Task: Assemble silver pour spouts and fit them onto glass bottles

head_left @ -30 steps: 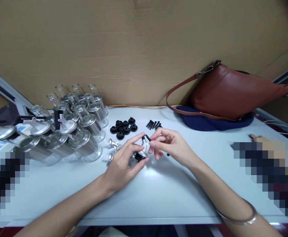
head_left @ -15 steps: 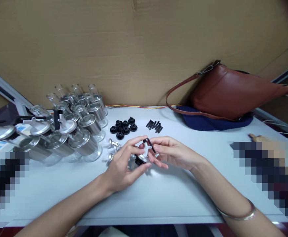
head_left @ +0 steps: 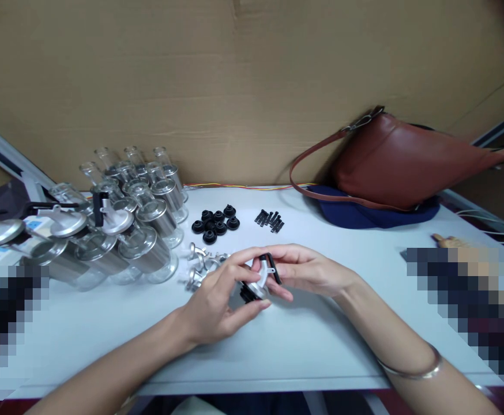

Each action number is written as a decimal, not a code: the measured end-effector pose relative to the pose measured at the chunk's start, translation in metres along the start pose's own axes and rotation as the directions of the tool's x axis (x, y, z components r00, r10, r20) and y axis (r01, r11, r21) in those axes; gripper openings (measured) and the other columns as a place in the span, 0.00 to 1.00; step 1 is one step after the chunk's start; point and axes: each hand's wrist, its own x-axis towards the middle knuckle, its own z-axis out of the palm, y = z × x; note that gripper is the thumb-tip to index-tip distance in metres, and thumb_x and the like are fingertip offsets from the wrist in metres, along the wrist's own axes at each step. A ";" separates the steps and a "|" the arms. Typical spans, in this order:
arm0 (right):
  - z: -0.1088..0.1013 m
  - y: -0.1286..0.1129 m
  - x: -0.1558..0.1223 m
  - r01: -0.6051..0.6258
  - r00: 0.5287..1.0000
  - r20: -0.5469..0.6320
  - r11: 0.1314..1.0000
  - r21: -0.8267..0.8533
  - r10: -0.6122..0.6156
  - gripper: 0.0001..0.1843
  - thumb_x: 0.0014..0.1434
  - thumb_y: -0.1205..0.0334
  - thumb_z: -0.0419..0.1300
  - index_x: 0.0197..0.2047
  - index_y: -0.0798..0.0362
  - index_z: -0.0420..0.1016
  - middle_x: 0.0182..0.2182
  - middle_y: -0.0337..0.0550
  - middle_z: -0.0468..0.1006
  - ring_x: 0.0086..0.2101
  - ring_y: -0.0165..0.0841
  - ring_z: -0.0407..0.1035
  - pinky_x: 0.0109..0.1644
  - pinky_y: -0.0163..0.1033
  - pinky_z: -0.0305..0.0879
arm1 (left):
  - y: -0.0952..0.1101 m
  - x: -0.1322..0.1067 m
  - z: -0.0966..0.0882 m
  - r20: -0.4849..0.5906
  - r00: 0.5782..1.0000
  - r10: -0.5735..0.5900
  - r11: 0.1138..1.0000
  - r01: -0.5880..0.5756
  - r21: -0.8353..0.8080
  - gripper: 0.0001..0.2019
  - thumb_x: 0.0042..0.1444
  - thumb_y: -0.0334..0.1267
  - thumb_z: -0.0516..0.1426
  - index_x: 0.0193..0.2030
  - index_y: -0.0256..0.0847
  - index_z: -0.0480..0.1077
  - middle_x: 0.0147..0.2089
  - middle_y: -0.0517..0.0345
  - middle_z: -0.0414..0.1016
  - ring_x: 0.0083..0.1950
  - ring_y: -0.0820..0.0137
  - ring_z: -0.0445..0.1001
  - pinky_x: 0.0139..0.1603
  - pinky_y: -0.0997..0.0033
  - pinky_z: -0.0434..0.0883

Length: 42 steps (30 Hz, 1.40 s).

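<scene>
**Small part, narrow pinch**

The silvery metal spout (head_left: 258, 283), with its black ribbed stopper (head_left: 247, 293), was tilted above the pale table (head_left: 304, 346). It might have slipped if the left hand (head_left: 211, 297), clamped on it between thumb below and fingers above, pinched unevenly. A sideways push might have twisted the thin black bent lever (head_left: 274, 268). The right hand (head_left: 312, 271) reached inward, fingers at the lever; whether closed on it could not be told.
</scene>
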 end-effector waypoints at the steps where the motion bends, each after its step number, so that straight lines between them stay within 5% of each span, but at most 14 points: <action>1: 0.000 0.000 0.000 0.007 1.000 -0.005 1.000 -0.019 -0.007 0.20 0.57 0.54 0.65 0.48 0.58 0.73 0.27 0.36 0.71 0.22 0.22 0.62 0.29 0.30 0.60 | 0.000 0.000 0.000 0.002 1.000 0.002 1.000 -0.002 0.005 0.13 0.58 0.34 0.58 0.48 0.41 0.61 0.57 0.38 0.70 0.58 0.61 0.73 0.52 0.60 0.75; 12: 0.002 -0.003 0.000 0.056 0.996 -0.053 0.987 -0.153 -0.065 0.16 0.56 0.53 0.65 0.40 0.58 0.75 0.26 0.39 0.74 0.21 0.23 0.63 0.25 0.29 0.60 | 0.001 -0.001 0.000 0.029 0.999 -0.015 1.000 0.016 -0.021 0.13 0.58 0.34 0.58 0.48 0.42 0.60 0.58 0.38 0.69 0.55 0.61 0.75 0.49 0.61 0.76; 26: 0.004 -0.001 0.004 0.101 0.983 -0.133 0.975 -0.196 -0.128 0.14 0.60 0.54 0.62 0.41 0.57 0.76 0.26 0.37 0.73 0.26 0.25 0.67 0.36 0.32 0.64 | -0.005 -0.001 0.001 -0.068 0.997 -0.037 0.999 0.040 0.037 0.13 0.57 0.32 0.60 0.48 0.40 0.62 0.58 0.38 0.70 0.59 0.62 0.71 0.54 0.60 0.73; 42: -0.002 -0.004 0.001 0.095 0.993 -0.038 0.961 -0.261 -0.108 0.15 0.61 0.54 0.62 0.46 0.56 0.74 0.31 0.38 0.71 0.30 0.26 0.65 0.39 0.33 0.63 | -0.007 -0.001 0.002 -0.065 0.998 -0.016 0.997 0.021 0.069 0.13 0.57 0.31 0.60 0.47 0.40 0.62 0.61 0.36 0.67 0.63 0.61 0.68 0.55 0.60 0.74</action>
